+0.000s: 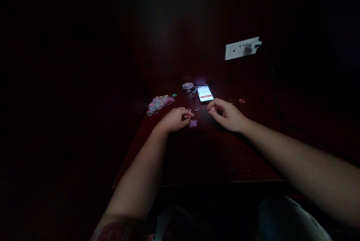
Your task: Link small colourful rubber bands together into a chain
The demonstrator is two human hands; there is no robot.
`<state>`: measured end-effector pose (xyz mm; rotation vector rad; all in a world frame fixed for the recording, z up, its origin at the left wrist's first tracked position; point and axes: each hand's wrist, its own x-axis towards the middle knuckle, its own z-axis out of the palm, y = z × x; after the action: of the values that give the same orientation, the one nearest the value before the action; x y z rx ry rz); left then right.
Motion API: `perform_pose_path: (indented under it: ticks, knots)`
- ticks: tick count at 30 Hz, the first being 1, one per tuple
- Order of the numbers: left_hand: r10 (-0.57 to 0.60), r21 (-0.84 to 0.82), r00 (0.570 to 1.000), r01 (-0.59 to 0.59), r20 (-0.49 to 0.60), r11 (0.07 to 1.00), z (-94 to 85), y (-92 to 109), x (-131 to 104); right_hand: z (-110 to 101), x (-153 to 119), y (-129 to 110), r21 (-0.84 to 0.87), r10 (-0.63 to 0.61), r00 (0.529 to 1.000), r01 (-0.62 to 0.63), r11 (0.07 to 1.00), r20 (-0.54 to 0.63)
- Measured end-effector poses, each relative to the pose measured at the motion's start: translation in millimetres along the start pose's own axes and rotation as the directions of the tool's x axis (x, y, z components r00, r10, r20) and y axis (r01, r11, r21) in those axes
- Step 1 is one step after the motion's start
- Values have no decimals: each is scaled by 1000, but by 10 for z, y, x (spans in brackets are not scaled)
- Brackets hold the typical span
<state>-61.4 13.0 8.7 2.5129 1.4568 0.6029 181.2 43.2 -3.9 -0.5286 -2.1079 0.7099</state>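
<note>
My left hand rests on the dark red table, thumb and fingers a little apart, with nothing visible between them. Right by its fingertips lies a small heap of purple elastic bands. A pink band and a purple band lie just beyond those fingers. My right hand is to the right, near the phone's lower edge. Its fingers are curled in and the thumb is close to them; whether something small is between them cannot be made out in the dim light.
A larger pile of mixed-colour elastic bands lies at the table's left edge. Behind my hands stand a round clear jar with a lid and a lit phone. A single orange-pink band lies right. A wall socket holds a plug.
</note>
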Motion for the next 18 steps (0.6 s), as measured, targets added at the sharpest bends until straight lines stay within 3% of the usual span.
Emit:
perform_pose_path:
  ticks: [6, 11, 18]
  knots:
    - [12, -11, 999, -11, 50, 1000, 19, 32, -1, 6, -3, 18, -8, 2, 1000, -2, 1000, 1]
    - [-73, -86, 994, 80, 82, 993, 32, 18, 8, 17, -2, 33, 22, 7, 1000, -7, 1000, 7]
    - [-99, -141, 994, 105, 47, 984, 60, -15, 23, 27, 0, 31, 36, 19, 1000, -19, 999, 15]
